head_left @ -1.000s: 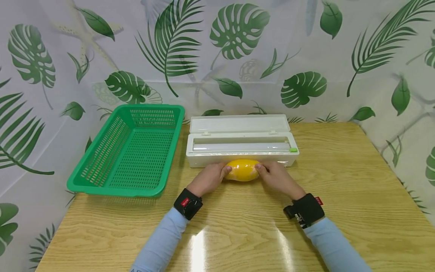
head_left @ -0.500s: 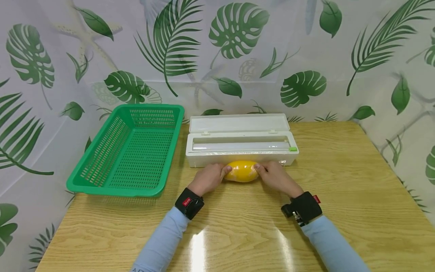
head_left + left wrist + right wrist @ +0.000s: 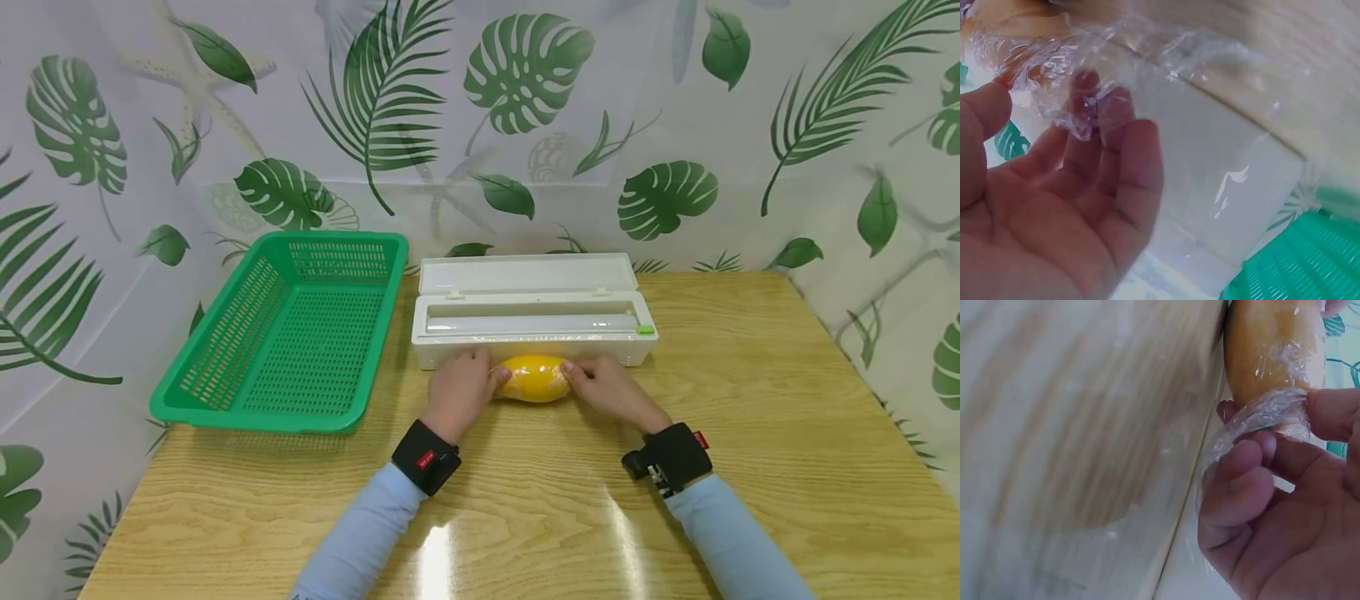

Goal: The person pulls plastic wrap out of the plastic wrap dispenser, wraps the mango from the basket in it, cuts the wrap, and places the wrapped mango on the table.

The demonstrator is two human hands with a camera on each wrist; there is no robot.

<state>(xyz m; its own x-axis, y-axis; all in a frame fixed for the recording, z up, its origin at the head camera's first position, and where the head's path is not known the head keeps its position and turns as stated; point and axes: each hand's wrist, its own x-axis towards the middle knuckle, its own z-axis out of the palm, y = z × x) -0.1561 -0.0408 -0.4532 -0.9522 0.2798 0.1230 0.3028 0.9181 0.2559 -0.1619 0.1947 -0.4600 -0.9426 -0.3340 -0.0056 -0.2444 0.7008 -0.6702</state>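
A yellow oval fruit [image 3: 535, 377] wrapped in cling film [image 3: 1260, 415] is held between my two hands, close in front of a white cling film dispenser [image 3: 442, 357]. My left hand [image 3: 459, 387] is at the fruit's left end, its thumb against the wrapped tip. In the left wrist view, loose film [image 3: 1210, 53] drapes over its curled fingertips [image 3: 1116, 103]. At the opposite end, my right hand [image 3: 611, 392] pinches the gathered film between thumb and fingers. The fruit's underside is hidden in the head view.
The dispenser's lid [image 3: 525, 273] stands raised at the back, with the film roll [image 3: 525, 322] visible inside and a green slider [image 3: 645, 330] at the right end. A green plastic basket [image 3: 384, 317] stands to the left. Leaf-printed sheeting [image 3: 525, 150] lines the walls behind the wooden table [image 3: 750, 400].
My left hand has turned, its fingers now pointing more toward the dispenser and its wrist shifted right. The fruit and right hand stay almost in place.
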